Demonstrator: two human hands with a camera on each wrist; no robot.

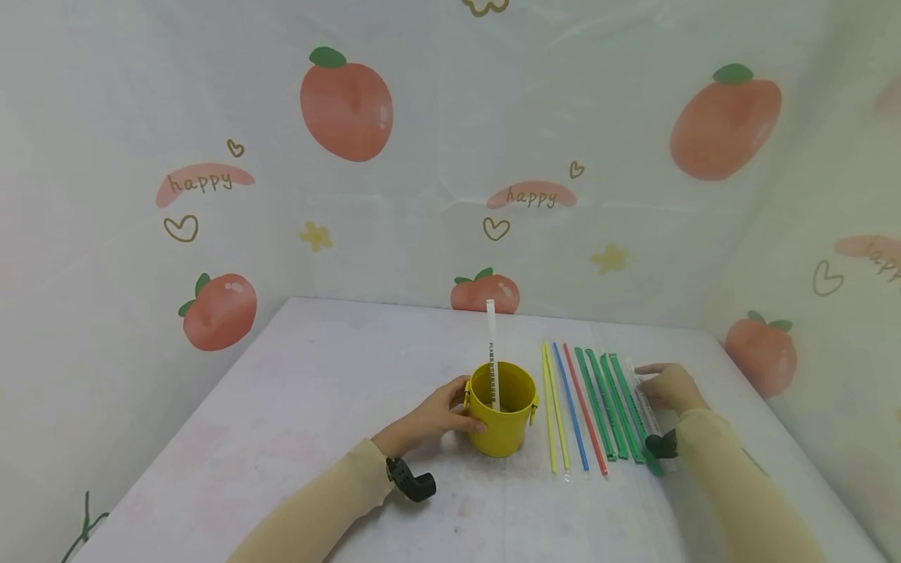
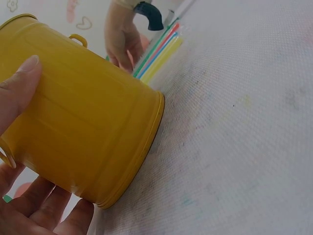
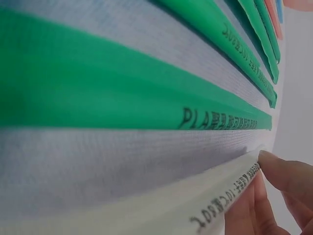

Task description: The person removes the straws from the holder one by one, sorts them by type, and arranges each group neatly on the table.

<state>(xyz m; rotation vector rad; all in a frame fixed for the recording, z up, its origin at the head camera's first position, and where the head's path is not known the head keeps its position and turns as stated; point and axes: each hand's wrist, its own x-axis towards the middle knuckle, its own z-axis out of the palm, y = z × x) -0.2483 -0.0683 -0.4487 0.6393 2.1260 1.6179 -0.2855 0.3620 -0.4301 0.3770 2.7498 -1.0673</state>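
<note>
My left hand (image 1: 435, 414) grips the side of a small yellow metal bucket (image 1: 498, 436), thumb on its near wall and fingers round the far side. One white paper-wrapped straw (image 1: 492, 336) stands upright in the bucket, rising well above the rim. At the right end of a row of straws, my right hand (image 1: 674, 387) pinches a white wrapped straw (image 3: 215, 196) near its far end, between thumb and fingers. This straw has dark printing along its wrapper. Beside it lies a green wrapped straw (image 3: 146, 93), also printed.
Between bucket and right hand lie two yellow straws (image 1: 551, 422), a blue straw (image 1: 572, 407), a red straw (image 1: 586, 410) and several green straws (image 1: 597, 399), side by side. A fruit-printed cloth (image 1: 394, 234) hangs behind the white table (image 1: 338, 391).
</note>
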